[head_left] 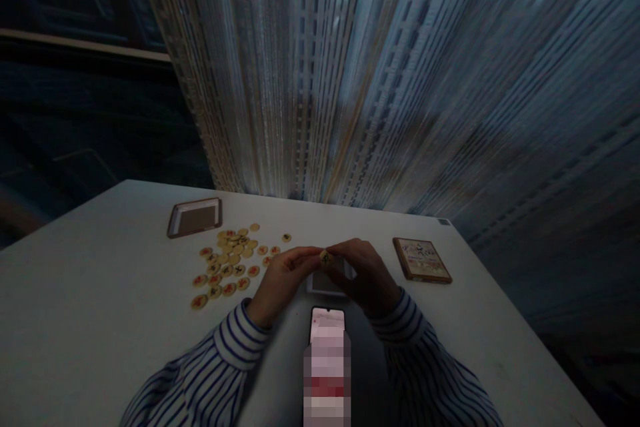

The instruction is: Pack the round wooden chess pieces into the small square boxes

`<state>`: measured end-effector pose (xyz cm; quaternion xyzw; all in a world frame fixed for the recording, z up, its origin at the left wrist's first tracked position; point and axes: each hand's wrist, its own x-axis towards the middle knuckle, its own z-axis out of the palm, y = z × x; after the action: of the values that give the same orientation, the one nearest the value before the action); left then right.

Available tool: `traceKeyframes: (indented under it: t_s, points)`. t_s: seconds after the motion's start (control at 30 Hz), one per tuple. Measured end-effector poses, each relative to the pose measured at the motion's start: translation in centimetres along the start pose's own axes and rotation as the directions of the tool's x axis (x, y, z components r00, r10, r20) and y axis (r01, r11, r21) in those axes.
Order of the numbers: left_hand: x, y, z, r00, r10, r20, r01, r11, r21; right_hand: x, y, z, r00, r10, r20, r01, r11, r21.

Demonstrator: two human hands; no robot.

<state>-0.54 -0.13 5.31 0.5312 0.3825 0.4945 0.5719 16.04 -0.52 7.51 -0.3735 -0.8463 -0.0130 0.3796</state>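
Between my two hands is a round wooden Chinese chess piece (326, 258) with a dark character, turned so that its face shows. My left hand (280, 280) is closed, its thumb and fingertips at the piece's left edge. From the other side, my right hand (369, 277) pinches the same piece. Below both hands sits a shallow pale-rimmed box (327, 291), partly hidden by them. To the left, many more chess pieces (235, 259) lie loose, some overlapping, with red or dark characters or plain faces up. One separate piece (287, 237) lies beyond my left hand.
A smartphone (327, 321) with its screen lit lies nearest me on the white table (125, 280). A brown-edged tray or lid (219, 215) is at the back left, and a flat printed box (423, 260) at the right. A string curtain (310, 80) hangs behind the table.
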Motion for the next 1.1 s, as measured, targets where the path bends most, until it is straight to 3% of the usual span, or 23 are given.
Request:
traceKeyframes:
  t_s: [0.13,0.3,0.47,0.7,1.1]
  points:
    - [0.1,-1.5,-0.8,0.998,0.041,-0.052,-0.031,0.98,0.195,-0.5,0.8,0.4,0.999,0.029,0.024,-0.029,1.0,-0.006]
    - [-0.1,-4.4,-2.0,0.97,0.192,-0.152,-0.092,0.861,0.5,-1.8,2.7,0.6,0.996,0.079,0.028,-0.077,0.995,-0.061]
    - [-0.2,-6.4,-2.4,0.94,0.338,-0.047,-0.223,0.712,0.665,-3.1,3.6,0.7,0.992,0.117,0.045,-0.112,0.99,-0.089]
    - [-0.4,-8.0,-2.7,0.914,0.398,0.079,-0.316,0.578,0.752,-4.8,4.0,1.8,0.98,0.182,0.078,-0.175,0.98,-0.092]
    - [-0.4,-8.2,-3.1,0.941,0.324,0.092,-0.27,0.564,0.78,-7.2,5.6,2.4,0.951,0.247,0.187,-0.234,0.968,-0.092]
